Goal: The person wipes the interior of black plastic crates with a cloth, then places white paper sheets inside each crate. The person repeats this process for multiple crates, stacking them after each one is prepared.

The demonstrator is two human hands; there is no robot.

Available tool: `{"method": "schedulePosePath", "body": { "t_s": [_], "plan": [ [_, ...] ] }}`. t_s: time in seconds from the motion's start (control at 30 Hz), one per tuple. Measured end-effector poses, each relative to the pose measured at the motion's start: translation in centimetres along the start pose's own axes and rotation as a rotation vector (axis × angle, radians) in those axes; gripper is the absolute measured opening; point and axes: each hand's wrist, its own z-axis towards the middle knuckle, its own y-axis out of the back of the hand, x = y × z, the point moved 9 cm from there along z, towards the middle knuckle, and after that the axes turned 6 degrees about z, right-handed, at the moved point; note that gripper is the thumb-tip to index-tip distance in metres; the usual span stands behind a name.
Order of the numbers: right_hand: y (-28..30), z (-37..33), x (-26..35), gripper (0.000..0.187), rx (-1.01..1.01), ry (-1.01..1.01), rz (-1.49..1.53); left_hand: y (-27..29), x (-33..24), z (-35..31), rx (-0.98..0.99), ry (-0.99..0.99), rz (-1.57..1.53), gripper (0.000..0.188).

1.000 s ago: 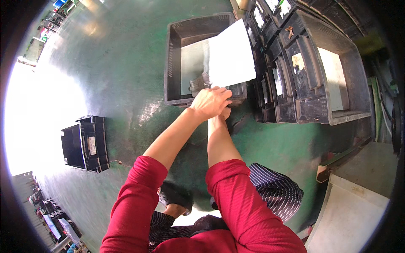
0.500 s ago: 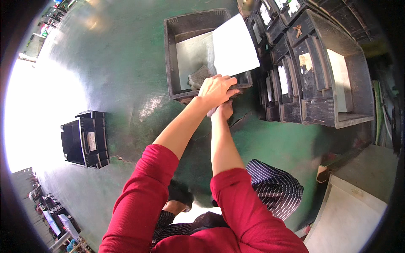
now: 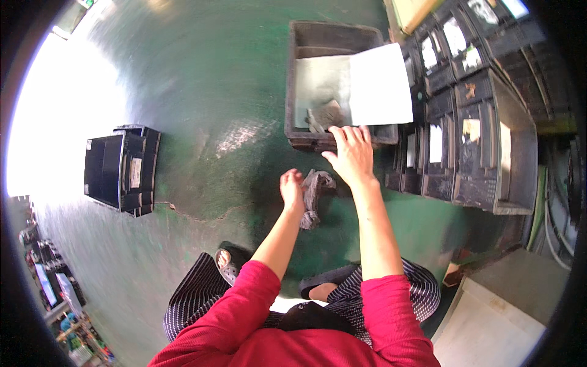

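Note:
My left hand (image 3: 291, 190), fingers loosely curled and apart, is beside a crumpled grey cloth (image 3: 312, 199). The cloth seems to lie outside its fingers; I cannot tell whether they touch. With fingers spread, my right hand (image 3: 354, 153) reaches to the near rim of a black plastic crate (image 3: 299, 139). Inside the crate are a white sheet (image 3: 382, 85), a duller pale sheet (image 3: 324, 73) and a wadded grey-brown cloth (image 3: 329, 116).
Black bins (image 3: 471, 147) with paper labels are stacked at the right. Two nested black crates (image 3: 125, 171) stand on the green floor (image 3: 202, 92) at the left. A pale box-like surface (image 3: 489, 318) is at the lower right.
My hands have come apart, the left one moving back toward me. The grey cloth now shows between them. The view has shifted, so the crate appears further right.

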Motion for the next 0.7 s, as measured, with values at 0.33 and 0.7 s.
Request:
{"method": "schedulePosePath", "body": {
  "t_s": [0.33, 0.7],
  "plan": [
    [-8.5, 0.0, 8.5, 0.051, 0.571, -0.23, 0.122, 1.0, 1.9, 8.2, -0.264, 0.166, -0.476, 0.066],
    [2.0, 2.7, 13.6, 0.049, 0.61, -0.088, 0.297, 1.5, 2.4, 8.5, -0.392, 0.228, -0.382, 0.075]
  ]
}}
